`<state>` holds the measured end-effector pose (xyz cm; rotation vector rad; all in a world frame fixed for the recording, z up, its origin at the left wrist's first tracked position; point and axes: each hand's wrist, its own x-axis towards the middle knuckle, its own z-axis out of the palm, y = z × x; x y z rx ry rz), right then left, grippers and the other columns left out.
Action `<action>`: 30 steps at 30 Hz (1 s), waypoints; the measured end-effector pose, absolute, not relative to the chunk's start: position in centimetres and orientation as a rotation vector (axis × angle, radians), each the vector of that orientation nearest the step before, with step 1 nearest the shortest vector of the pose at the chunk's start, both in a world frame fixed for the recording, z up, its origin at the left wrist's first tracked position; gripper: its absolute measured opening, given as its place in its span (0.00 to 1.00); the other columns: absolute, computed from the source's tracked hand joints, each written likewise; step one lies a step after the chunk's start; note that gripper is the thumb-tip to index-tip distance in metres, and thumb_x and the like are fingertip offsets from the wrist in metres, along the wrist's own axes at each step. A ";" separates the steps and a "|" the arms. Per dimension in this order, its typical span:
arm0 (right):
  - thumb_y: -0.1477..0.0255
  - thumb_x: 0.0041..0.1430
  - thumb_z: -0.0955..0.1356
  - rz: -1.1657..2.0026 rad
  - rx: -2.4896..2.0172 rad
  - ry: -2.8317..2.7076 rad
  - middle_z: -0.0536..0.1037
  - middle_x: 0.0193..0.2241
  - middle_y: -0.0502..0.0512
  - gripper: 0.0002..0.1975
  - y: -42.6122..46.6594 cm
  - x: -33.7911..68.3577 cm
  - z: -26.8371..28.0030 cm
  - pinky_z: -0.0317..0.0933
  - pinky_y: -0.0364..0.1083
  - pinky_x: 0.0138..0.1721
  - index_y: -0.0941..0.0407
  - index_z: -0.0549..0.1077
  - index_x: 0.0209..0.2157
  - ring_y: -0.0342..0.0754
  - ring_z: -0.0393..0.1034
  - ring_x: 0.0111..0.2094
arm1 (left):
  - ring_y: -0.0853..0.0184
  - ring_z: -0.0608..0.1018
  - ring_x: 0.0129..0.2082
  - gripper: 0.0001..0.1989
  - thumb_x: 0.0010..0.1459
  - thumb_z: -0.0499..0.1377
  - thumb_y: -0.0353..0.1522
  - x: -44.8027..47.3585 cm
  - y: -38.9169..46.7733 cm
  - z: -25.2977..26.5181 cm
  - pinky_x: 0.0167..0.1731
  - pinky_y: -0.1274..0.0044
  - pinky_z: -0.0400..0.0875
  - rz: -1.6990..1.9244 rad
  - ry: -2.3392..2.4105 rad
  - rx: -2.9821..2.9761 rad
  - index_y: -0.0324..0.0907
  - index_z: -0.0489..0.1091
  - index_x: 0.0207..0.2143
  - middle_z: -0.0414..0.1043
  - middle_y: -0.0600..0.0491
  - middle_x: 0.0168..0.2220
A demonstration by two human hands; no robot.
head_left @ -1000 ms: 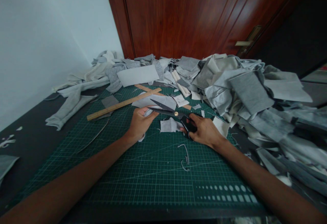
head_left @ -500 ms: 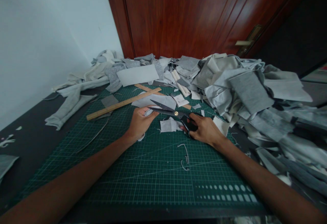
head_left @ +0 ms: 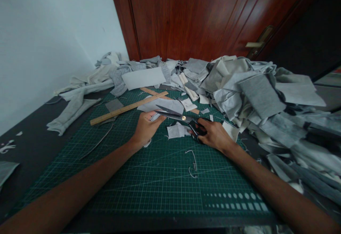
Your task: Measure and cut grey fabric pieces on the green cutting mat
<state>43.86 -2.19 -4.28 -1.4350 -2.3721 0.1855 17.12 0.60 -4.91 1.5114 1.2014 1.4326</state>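
Observation:
My right hand (head_left: 214, 132) is closed round the black handles of a pair of scissors (head_left: 183, 118), whose blades point left and stand slightly apart. Between the fingers of my left hand (head_left: 147, 125) is a light grey fabric piece (head_left: 154, 117), mostly hidden by the hand. The blade tips reach this fabric. Below the blades, a small white fabric scrap (head_left: 176, 131) lies on the green cutting mat (head_left: 149, 180). Behind the scissors lies a larger pale grey fabric piece (head_left: 167, 105). Loose threads (head_left: 195, 163) rest on the mat nearer to me.
Two wooden rulers cross at the back left, the longer ruler (head_left: 128, 108) on top. A large heap of grey and cream fabric (head_left: 247, 81) fills the right and back. A white rectangular sheet (head_left: 144, 78) lies at the back, before a wooden door (head_left: 186, 17).
The scissor blades have closed a little, and the handles have drawn nearer together. Both hands stay in almost the same place.

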 end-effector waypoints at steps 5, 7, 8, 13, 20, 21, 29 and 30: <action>0.59 0.63 0.66 0.150 -1.431 -2.377 0.76 0.29 0.53 0.12 -2.2 43.8 -4.3 0.54 0.45 0.27 0.54 0.67 0.34 0.46 0.69 0.25 | 0.69 0.73 0.22 0.06 0.52 0.66 0.34 17.1 0.7 -5.1 0.15 0.82 0.60 1.443 1.187 1.541 0.40 0.80 0.30 0.73 0.54 0.20; 0.60 0.63 0.66 0.141 -1.425 -2.378 0.76 0.29 0.53 0.11 -2.2 43.8 -4.3 0.54 0.45 0.27 0.54 0.68 0.34 0.46 0.69 0.26 | 0.68 0.74 0.23 0.06 0.53 0.66 0.35 17.0 0.8 -5.1 0.15 0.82 0.60 1.439 1.192 1.542 0.40 0.80 0.30 0.72 0.54 0.19; 0.61 0.62 0.66 0.141 -1.425 -2.380 0.76 0.29 0.53 0.11 -2.2 43.8 -4.3 0.54 0.45 0.27 0.54 0.68 0.34 0.47 0.69 0.26 | 0.68 0.74 0.23 0.07 0.53 0.67 0.35 17.0 0.8 -5.2 0.15 0.82 0.60 1.438 1.191 1.543 0.40 0.80 0.31 0.72 0.54 0.19; 0.61 0.62 0.67 0.155 -1.450 -2.380 0.77 0.29 0.53 0.11 -2.2 43.9 -4.4 0.55 0.45 0.27 0.54 0.68 0.34 0.47 0.70 0.26 | 0.67 0.75 0.24 0.06 0.53 0.66 0.34 17.0 0.8 -5.1 0.15 0.82 0.60 1.441 1.186 1.555 0.40 0.79 0.30 0.73 0.54 0.20; 0.62 0.61 0.67 0.148 -1.467 -2.376 0.78 0.29 0.54 0.09 -2.2 43.8 -4.2 0.54 0.45 0.27 0.54 0.69 0.36 0.48 0.71 0.27 | 0.69 0.73 0.21 0.06 0.52 0.67 0.34 17.1 0.6 -4.8 0.14 0.82 0.58 1.436 1.193 1.504 0.40 0.78 0.27 0.73 0.54 0.20; 0.62 0.61 0.66 0.145 -1.470 -2.374 0.77 0.29 0.54 0.09 -2.2 43.8 -4.1 0.53 0.45 0.27 0.54 0.70 0.36 0.48 0.70 0.26 | 0.69 0.72 0.21 0.06 0.52 0.66 0.34 17.2 0.6 -4.8 0.14 0.82 0.58 1.434 1.193 1.505 0.40 0.78 0.28 0.73 0.54 0.20; 0.60 0.63 0.67 0.117 -1.449 -2.376 0.77 0.29 0.54 0.11 -2.2 43.8 -4.3 0.52 0.45 0.26 0.54 0.69 0.35 0.46 0.70 0.25 | 0.70 0.71 0.21 0.07 0.52 0.66 0.35 17.1 0.8 -5.1 0.14 0.82 0.58 1.447 1.196 1.529 0.39 0.78 0.27 0.72 0.55 0.20; 0.61 0.63 0.67 0.111 -1.448 -2.378 0.77 0.29 0.54 0.11 -2.2 43.8 -4.3 0.52 0.45 0.26 0.54 0.69 0.35 0.46 0.70 0.26 | 0.70 0.71 0.21 0.07 0.52 0.66 0.35 17.1 0.8 -5.1 0.14 0.82 0.58 1.447 1.191 1.531 0.39 0.78 0.27 0.71 0.55 0.19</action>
